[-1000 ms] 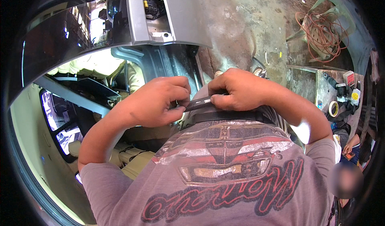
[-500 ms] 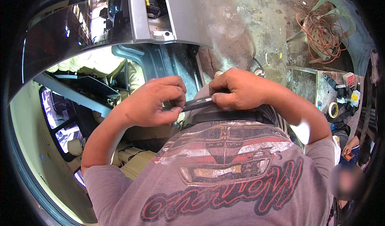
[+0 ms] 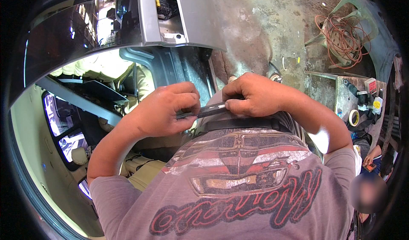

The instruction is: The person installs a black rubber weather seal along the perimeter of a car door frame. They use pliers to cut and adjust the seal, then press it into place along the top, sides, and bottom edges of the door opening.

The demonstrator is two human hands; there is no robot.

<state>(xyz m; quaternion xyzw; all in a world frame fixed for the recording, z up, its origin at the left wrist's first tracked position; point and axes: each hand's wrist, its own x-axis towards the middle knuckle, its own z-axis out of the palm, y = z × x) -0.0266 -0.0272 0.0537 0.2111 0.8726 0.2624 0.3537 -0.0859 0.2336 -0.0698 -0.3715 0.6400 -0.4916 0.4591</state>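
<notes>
In front of my waist I hold a narrow dark strip [image 3: 211, 110] with lighter patches along its upper side. The fingers and thumb of my left hand [image 3: 172, 108] are bent and closed on its left end. My right hand [image 3: 254, 96] pinches the other end between thumb and curled fingers. Both ends of the strip are partly covered by my fingers, and its exact kind does not show. Below it lies my dark belt [image 3: 247, 123].
A grey vehicle panel [image 3: 149, 18] with an oval opening stands ahead at left, beside the cream-lined interior [image 3: 30, 142]. To the right are a chair holding a coiled orange hose [image 3: 341, 39], a bench [image 3: 343, 95] with a tape roll [image 3: 353, 117], and another person's hand [image 3: 370, 160].
My left fingers have shifted slightly along the strip's left end and bent closer around it. My right hand has barely moved.
</notes>
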